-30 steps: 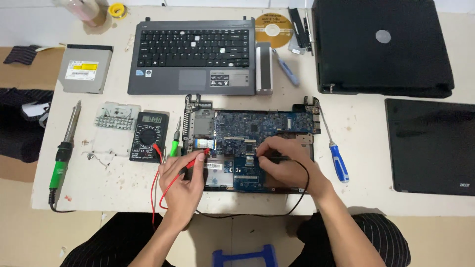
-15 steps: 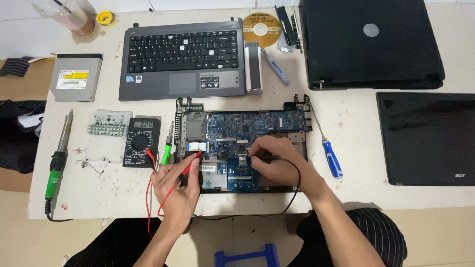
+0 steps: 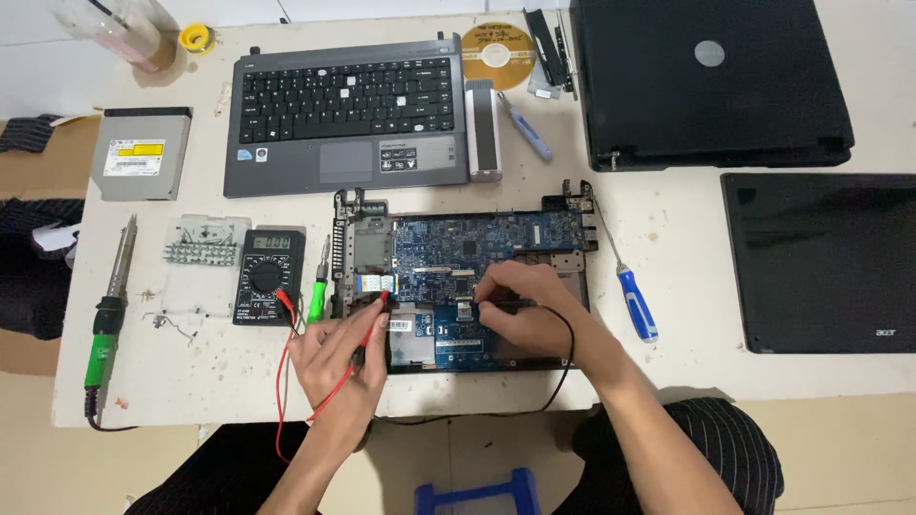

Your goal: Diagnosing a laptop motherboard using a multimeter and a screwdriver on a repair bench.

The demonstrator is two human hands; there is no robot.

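Left hand (image 3: 342,355) pinching the red probe (image 3: 370,324) and right hand (image 3: 520,310) gripping the black probe should hold both tips steady on the blue motherboard (image 3: 458,257).

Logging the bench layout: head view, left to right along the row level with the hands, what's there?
Soldering iron → multimeter → green screwdriver → left hand → right hand → blue screwdriver → black laptop.

My electronics repair bench — black digital multimeter (image 3: 270,277), green-handled soldering iron (image 3: 105,324), bare blue laptop motherboard (image 3: 468,262), closed black laptops (image 3: 711,81) around.
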